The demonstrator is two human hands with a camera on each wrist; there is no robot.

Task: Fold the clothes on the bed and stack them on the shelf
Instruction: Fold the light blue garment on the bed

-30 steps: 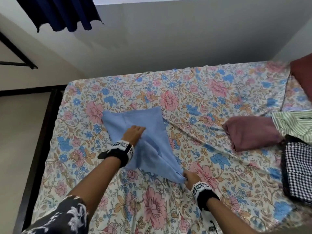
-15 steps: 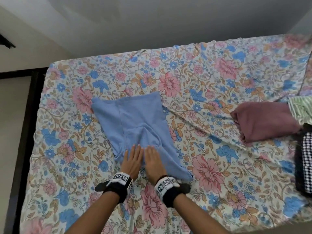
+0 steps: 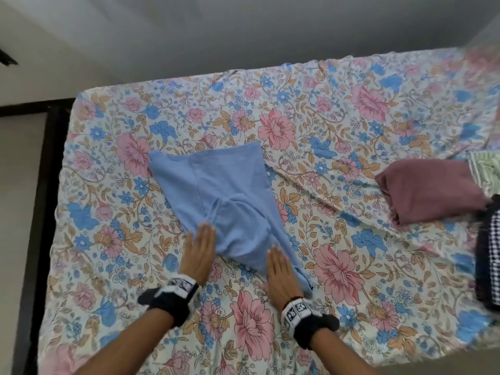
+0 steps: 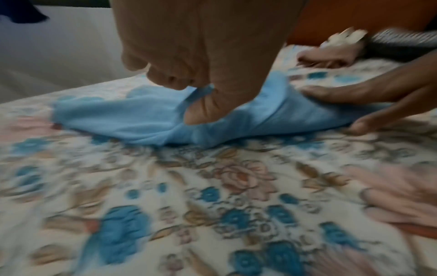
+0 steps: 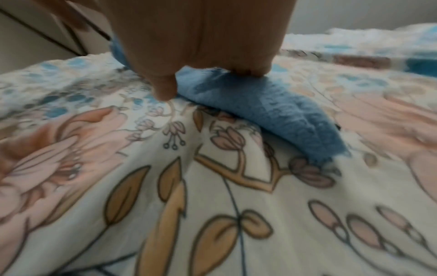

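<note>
A light blue garment lies partly folded on the floral bedsheet, narrowing toward me. My left hand lies flat with straight fingers on its near left edge. In the left wrist view the left hand has its thumb pressed into a fold of the blue garment. My right hand lies flat on the near right end. The right wrist view shows its fingers on top of the blue garment and the thumb on the sheet beside it.
A folded maroon garment lies to the right on the bed. Beside it are a green striped piece and a black-and-white checked one at the right edge. The black bed frame runs along the left, and a wall stands behind the bed.
A second ago the right hand held the garment's near corner and the left pressed its middle. Both then lay side by side at the near end; now they have spread apart to its edges.
</note>
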